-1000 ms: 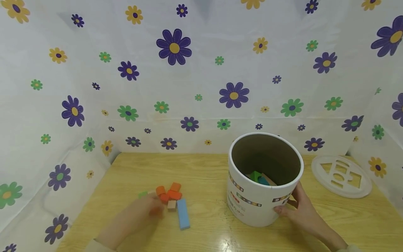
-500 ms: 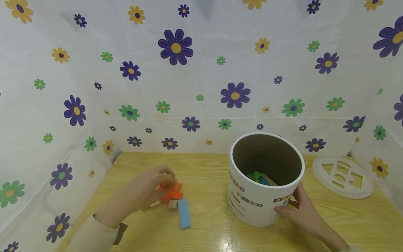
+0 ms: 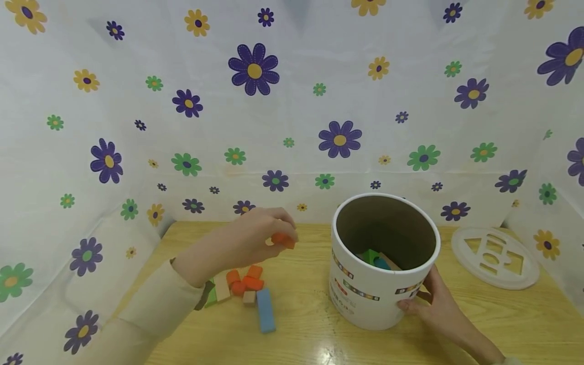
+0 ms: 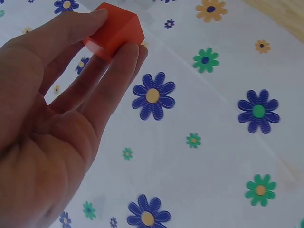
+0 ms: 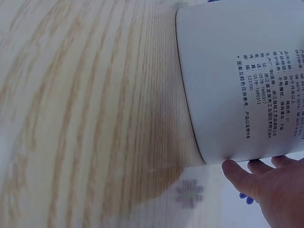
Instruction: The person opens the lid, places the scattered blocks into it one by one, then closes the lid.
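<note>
My left hand (image 3: 266, 228) pinches an orange block (image 3: 284, 241) above the table, left of the white bucket. In the left wrist view the orange block (image 4: 116, 31) sits between thumb and fingertips and has flat, angled faces. My right hand (image 3: 433, 306) holds the bucket (image 3: 360, 299) low on its right side, thumb in front and fingers behind. Inside the upright bucket lie a green block (image 3: 370, 256) and a blue piece (image 3: 381, 262). Several orange blocks (image 3: 253, 283) lie below my left hand, beside a small wooden cube (image 3: 249, 298) and a long blue block (image 3: 266, 311).
A tan block (image 3: 222, 288) and a green block (image 3: 210, 295) lie by my left sleeve, which partly covers the green one. A round white lid (image 3: 495, 257) with cut-out shapes lies at the right. Flower-printed cloth (image 3: 292, 101) encloses the wooden table (image 3: 301, 329).
My left hand has risen from the block pile and moved right, carrying an orange block. The tan block it covered now shows. My right hand and the bucket have stayed in place.
</note>
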Demonstrator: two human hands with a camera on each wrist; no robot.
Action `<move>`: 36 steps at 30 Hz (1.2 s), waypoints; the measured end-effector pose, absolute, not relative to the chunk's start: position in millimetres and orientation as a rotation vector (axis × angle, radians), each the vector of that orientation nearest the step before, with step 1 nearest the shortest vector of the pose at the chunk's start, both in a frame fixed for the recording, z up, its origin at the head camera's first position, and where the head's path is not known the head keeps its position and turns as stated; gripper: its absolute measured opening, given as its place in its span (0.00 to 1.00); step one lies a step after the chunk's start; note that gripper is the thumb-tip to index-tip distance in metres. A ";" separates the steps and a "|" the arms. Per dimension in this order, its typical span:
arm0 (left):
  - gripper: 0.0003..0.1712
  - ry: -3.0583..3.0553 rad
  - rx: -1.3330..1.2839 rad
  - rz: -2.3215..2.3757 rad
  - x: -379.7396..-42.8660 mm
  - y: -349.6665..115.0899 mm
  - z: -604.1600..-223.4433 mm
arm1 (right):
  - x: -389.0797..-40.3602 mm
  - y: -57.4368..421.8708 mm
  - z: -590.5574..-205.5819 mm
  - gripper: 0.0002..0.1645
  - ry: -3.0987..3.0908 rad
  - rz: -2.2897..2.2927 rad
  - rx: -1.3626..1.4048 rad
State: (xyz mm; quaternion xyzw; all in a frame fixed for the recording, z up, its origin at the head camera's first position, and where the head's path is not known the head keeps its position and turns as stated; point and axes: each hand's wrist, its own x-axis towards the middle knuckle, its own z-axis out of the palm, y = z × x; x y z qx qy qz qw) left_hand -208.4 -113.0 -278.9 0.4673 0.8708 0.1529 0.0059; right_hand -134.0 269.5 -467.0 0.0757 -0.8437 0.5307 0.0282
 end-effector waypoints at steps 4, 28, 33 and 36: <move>0.12 2.676 1.457 0.456 -210.3 -97.7 -264.4 | -133.6 269.9 -467.4 0.55 -2.601 1.635 0.227; 0.12 2.616 1.516 0.353 -230.0 -26.7 -244.1 | -133.2 268.9 -468.1 0.55 -2.604 1.631 0.256; 0.12 2.565 1.558 0.325 -237.2 -6.1 -243.9 | -133.4 269.6 -467.8 0.55 -2.580 1.624 0.278; 0.13 2.549 1.567 0.312 -238.0 4.8 -243.1 | -133.8 269.2 -467.8 0.55 -2.576 1.624 0.280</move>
